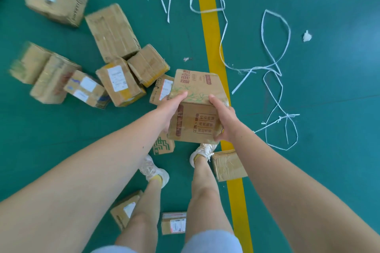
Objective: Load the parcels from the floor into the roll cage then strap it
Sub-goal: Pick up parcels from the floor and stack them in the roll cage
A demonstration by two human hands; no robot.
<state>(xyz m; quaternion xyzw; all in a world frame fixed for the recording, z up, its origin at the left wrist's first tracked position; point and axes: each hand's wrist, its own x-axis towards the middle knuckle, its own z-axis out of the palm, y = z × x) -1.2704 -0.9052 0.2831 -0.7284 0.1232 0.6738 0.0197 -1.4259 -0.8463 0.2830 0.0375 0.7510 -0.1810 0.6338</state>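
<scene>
A person stands on a green floor w/ a printed cardboard parcel [197,107] held up at about knee height, left hand [170,109] clamped on its left side, right hand [223,121] curled round its right edge and lower corner. The loading step is under way: roughly a dozen more parcels lie scattered, most in a loose pile [115,63] to the left, others beside the shoes [202,153]. White strapping cord [275,68] trails across the yellow floor line [213,53], still unused. The roll cage isn't in view, so the next move probably means turning to find it and setting the parcel inside.
</scene>
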